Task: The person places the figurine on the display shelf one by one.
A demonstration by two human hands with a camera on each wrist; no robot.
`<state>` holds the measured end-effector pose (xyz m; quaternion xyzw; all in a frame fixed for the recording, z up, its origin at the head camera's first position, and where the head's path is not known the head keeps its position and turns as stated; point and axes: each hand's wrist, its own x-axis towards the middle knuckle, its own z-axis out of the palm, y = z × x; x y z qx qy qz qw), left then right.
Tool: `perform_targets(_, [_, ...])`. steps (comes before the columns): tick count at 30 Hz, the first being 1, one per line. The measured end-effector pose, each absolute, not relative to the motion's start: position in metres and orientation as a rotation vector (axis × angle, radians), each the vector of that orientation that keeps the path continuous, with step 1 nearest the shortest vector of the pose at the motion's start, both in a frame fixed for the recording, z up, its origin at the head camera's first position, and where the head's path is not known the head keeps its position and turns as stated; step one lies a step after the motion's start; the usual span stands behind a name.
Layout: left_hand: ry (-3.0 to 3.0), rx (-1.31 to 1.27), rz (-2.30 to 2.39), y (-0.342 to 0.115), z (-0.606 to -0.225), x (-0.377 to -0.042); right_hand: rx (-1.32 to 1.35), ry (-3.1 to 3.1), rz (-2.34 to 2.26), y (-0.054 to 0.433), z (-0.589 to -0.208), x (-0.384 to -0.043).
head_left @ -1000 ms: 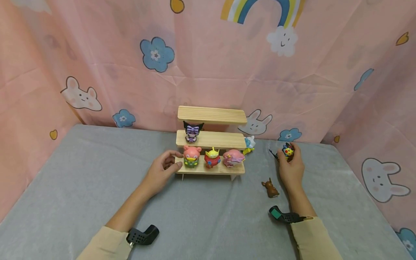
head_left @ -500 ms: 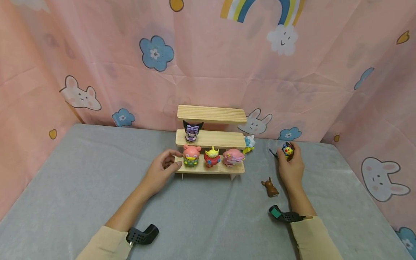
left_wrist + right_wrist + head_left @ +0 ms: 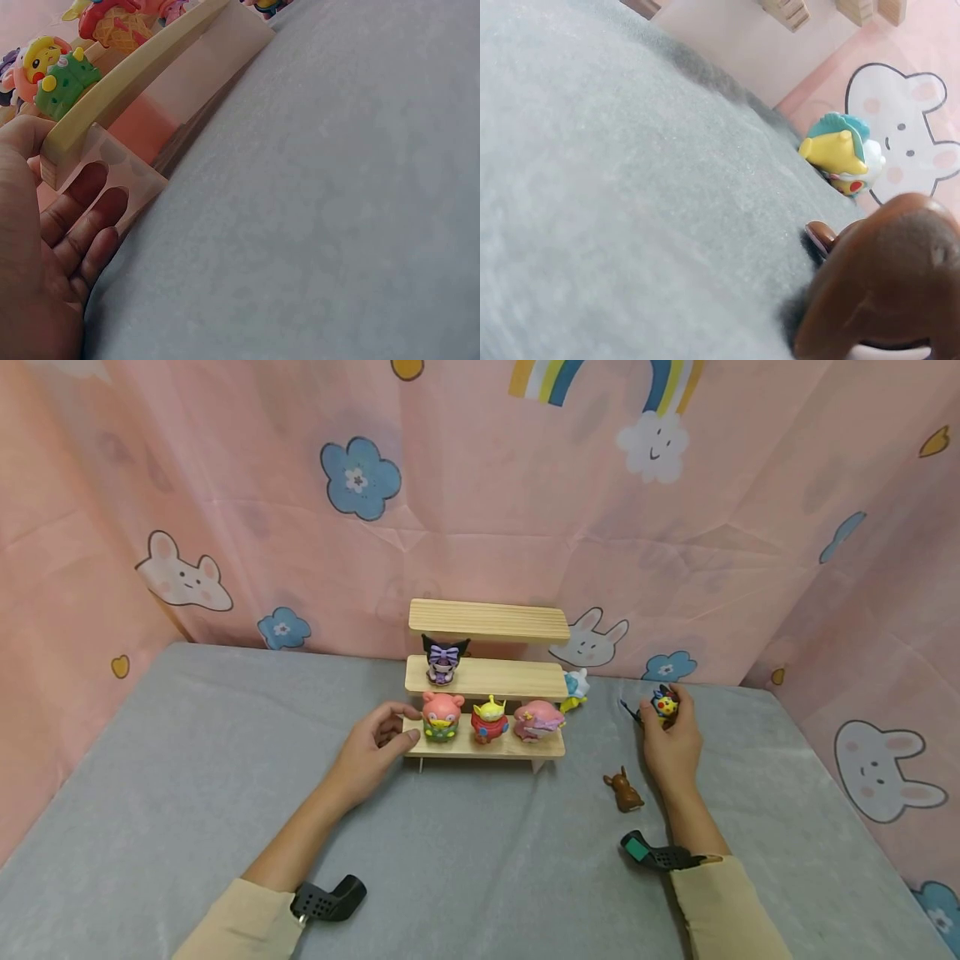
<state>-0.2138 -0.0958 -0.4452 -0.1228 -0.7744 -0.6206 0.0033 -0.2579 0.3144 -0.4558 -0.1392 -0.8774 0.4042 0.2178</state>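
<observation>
My left hand [image 3: 375, 745] grips the left end of a three-tier wooden display stand [image 3: 483, 679] at its lowest board; in the left wrist view several fingers [image 3: 82, 225] hang below the board [image 3: 112, 86]. Three figurines stand on that board: a pink one with a green body [image 3: 442, 718], a yellow one in red [image 3: 490, 722] and a pink rounded one [image 3: 538, 721]. My right hand [image 3: 671, 747] holds a small yellow figurine [image 3: 664, 705] with dark parts, right of the stand. The right wrist view does not show this hand.
A purple-and-black figurine [image 3: 443, 662] occupies the middle board's left end. Beside the stand's right end sits a blue, white and yellow figurine [image 3: 844, 154]. A brown rabbit-like figurine [image 3: 623, 791] lies on the grey cloth nearer the right wrist. Pink patterned fabric [image 3: 480, 485] hangs behind.
The head view has tilted slightly, so the scene sits a little higher in it. Both hands and the figurines otherwise stay where they were.
</observation>
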Motion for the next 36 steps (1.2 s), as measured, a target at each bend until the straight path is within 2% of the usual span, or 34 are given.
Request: perform_targets(36, [-2.444,-0.374,-1.933,-0.096,-0.4442,-0.2136,-0.319,-2.436,1.009,0.3152,-0.4592,-0.2587])
